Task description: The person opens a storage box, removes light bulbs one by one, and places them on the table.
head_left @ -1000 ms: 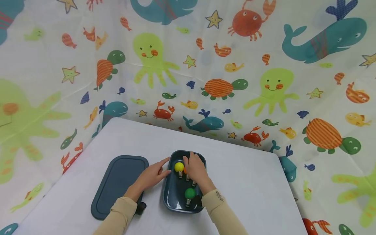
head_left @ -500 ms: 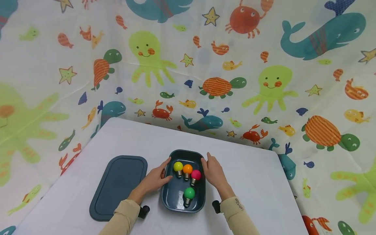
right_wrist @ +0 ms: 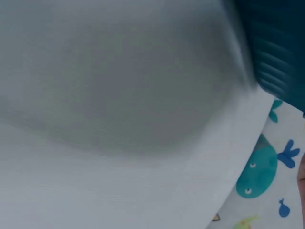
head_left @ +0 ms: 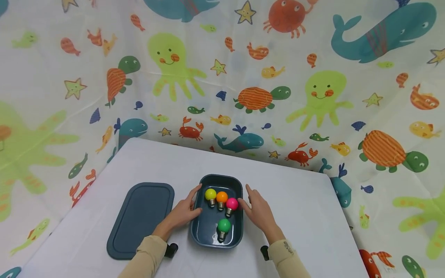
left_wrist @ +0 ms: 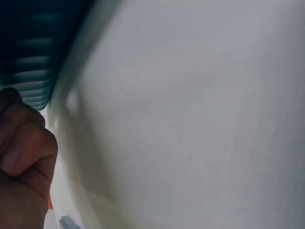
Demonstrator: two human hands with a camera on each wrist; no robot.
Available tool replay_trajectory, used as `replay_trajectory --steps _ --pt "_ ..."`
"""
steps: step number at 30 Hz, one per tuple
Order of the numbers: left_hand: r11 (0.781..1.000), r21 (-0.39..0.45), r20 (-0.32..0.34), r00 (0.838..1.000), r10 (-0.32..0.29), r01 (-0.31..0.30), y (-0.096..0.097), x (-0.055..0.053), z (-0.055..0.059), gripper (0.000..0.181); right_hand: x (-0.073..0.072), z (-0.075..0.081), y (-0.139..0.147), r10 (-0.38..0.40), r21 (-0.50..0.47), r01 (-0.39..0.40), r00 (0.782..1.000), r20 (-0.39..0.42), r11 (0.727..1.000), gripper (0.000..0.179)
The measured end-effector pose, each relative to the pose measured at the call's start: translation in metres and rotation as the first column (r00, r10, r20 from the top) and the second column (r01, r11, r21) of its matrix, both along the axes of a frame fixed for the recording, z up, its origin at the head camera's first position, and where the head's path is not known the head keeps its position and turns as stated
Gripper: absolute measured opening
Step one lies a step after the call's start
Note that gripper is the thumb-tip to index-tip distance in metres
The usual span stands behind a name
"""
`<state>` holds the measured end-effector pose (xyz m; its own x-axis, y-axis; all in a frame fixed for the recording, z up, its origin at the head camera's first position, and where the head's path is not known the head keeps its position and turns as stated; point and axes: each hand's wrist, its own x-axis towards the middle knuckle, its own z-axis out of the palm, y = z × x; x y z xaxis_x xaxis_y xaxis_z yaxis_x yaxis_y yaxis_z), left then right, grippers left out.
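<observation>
The dark tray (head_left: 205, 236) sat on the white desk (head_left: 299, 216), holding four small bulbs (head_left: 221, 197). The left hand (head_left: 183, 210) rested against the tray's left rim, grip released; the right hand (head_left: 259, 211) lay beside its right rim, fingers relaxed. A lid (head_left: 140, 218) lay left of the tray.

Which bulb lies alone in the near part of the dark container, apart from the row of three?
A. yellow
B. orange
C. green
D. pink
C: the green bulb lies by itself nearer the person, while the yellow bulb, orange bulb and pink bulb form a row farther back in the container.
</observation>
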<state>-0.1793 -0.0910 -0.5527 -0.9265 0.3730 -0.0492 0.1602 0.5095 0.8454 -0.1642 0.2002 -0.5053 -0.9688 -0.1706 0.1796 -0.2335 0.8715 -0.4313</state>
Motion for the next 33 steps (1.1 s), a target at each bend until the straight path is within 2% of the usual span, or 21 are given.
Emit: replay_trajectory --steps 3,8,13,15,18,21,24,29,33 --pt "1.0 0.024 0.016 1.0 0.004 -0.004 0.0 0.0 -0.003 0.08 0.002 -0.007 0.003 0.015 0.023 -0.014 0.999 -0.03 1.0 0.067" --pt "0.999 0.037 0.047 0.999 0.007 -0.009 0.0 -0.001 -0.003 0.082 0.004 -0.011 0.006 0.013 0.006 -0.012 0.997 -0.08 1.0 0.066" --pt "1.0 0.026 0.011 1.0 -0.001 0.001 0.002 -0.001 -0.001 0.082 0.006 -0.011 0.006 0.001 -0.021 -0.004 0.993 -0.121 1.0 0.059" --pt "1.0 0.011 0.0 1.0 -0.001 0.001 0.002 -0.001 0.0 0.082 0.007 -0.009 0.004 -0.002 -0.023 0.0 0.996 -0.093 1.0 0.06" --pt "1.0 -0.012 0.005 1.0 0.001 -0.001 0.002 0.0 -0.001 0.082 0.008 -0.006 -0.002 0.013 -0.009 -0.013 1.0 -0.01 1.0 0.063" --pt "1.0 -0.02 0.01 1.0 -0.004 0.004 0.002 0.001 0.001 0.082 0.011 -0.004 -0.008 0.063 0.001 -0.063 0.997 0.046 0.998 0.063" --pt "1.0 -0.029 0.013 1.0 -0.002 0.002 0.002 0.001 0.002 0.082 0.014 -0.005 -0.016 0.128 0.035 -0.129 0.991 0.037 0.991 0.059" --pt "0.999 -0.033 0.012 1.0 0.002 -0.002 0.002 0.001 0.004 0.082 0.018 -0.003 -0.029 0.239 0.138 -0.241 0.971 0.028 0.961 0.056" --pt "0.999 -0.035 0.01 1.0 -0.001 0.002 0.002 0.001 0.003 0.082 0.02 -0.001 -0.034 0.266 0.166 -0.27 0.963 0.046 0.948 0.055"
